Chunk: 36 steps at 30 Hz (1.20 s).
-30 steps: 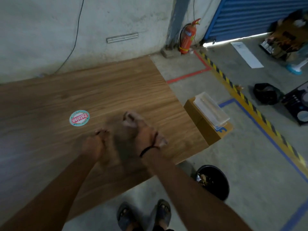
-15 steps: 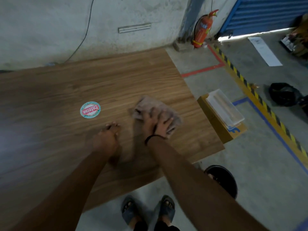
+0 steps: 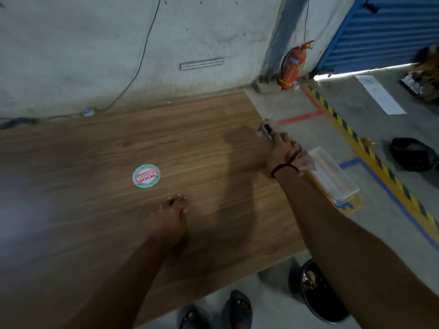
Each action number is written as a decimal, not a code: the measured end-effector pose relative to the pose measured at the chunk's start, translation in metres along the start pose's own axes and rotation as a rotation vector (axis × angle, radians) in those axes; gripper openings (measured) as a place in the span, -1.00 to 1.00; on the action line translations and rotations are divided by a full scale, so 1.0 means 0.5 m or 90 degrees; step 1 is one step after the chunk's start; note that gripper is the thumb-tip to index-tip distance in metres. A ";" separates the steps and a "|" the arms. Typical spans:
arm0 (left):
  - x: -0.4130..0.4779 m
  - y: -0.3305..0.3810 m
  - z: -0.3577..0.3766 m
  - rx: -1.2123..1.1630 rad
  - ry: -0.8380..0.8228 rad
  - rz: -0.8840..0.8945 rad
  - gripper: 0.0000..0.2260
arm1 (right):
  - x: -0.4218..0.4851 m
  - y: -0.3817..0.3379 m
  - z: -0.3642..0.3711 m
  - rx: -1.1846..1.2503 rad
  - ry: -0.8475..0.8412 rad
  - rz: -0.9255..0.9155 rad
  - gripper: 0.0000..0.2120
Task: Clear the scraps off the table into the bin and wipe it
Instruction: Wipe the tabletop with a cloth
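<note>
From the head camera, the right hand [image 3: 282,150] presses a blurred cloth [image 3: 265,129] with fairly flat fingers at the table's [image 3: 202,138] right edge. The left hand [image 3: 171,214] rests its fingertips on the wood and holds nothing. The cloth's long axis follows that edge, with its far end towards the wall. It could slip overboard, and any crumbs pushed off here would likely miss the bin [image 3: 318,295], which stands well apart.

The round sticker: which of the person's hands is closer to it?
Left. The left hand is just beside the round sticker, toward the person; the right hand is on a cloth at the right edge of the table.
</note>
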<state>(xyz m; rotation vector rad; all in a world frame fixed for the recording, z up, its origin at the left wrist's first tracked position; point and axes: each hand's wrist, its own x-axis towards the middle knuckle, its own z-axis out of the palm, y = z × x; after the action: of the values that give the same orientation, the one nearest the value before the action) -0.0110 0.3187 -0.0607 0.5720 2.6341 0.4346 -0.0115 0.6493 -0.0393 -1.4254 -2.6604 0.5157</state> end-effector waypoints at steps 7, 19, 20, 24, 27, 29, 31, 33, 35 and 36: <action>0.002 -0.006 0.022 -0.033 0.017 -0.018 -0.45 | -0.077 -0.064 0.181 -0.045 -0.143 -0.052 -0.48; -0.007 0.004 0.020 -0.069 0.043 -0.040 -0.59 | -0.085 -0.227 0.034 0.091 -0.102 -0.185 -0.48; -0.009 0.008 0.018 -0.078 0.060 -0.044 -0.62 | -0.021 -0.203 0.017 0.070 -0.073 -0.145 -0.49; -0.012 0.019 0.013 -0.085 0.075 -0.050 -0.62 | 0.133 -0.107 0.022 0.062 -0.038 -0.044 -0.61; -0.016 0.021 0.012 -0.106 0.074 -0.074 -0.60 | 0.098 -0.101 0.047 0.040 -0.096 0.049 -0.52; -0.015 0.024 0.014 -0.107 0.085 -0.080 -0.64 | 0.038 -0.142 0.064 0.000 -0.101 -0.013 -0.55; -0.015 0.027 0.015 -0.100 0.104 -0.075 -0.64 | -0.033 -0.213 0.117 -0.047 -0.158 -0.140 -0.54; -0.014 0.028 0.012 -0.099 0.104 -0.075 -0.64 | -0.107 -0.267 0.220 -0.035 -0.188 -0.292 -0.53; -0.015 0.027 0.007 -0.082 0.073 -0.096 -0.56 | -0.197 -0.311 0.265 -0.056 -0.288 -0.355 -0.55; -0.014 0.025 0.006 -0.070 0.061 -0.098 -0.55 | -0.232 -0.334 0.242 -0.049 -0.336 -0.398 -0.54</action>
<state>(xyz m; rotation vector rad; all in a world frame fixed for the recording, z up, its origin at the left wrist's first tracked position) 0.0003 0.3270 -0.0563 0.3194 2.7008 0.5672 -0.1060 0.4379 -0.0880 -0.4220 -3.3268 0.7986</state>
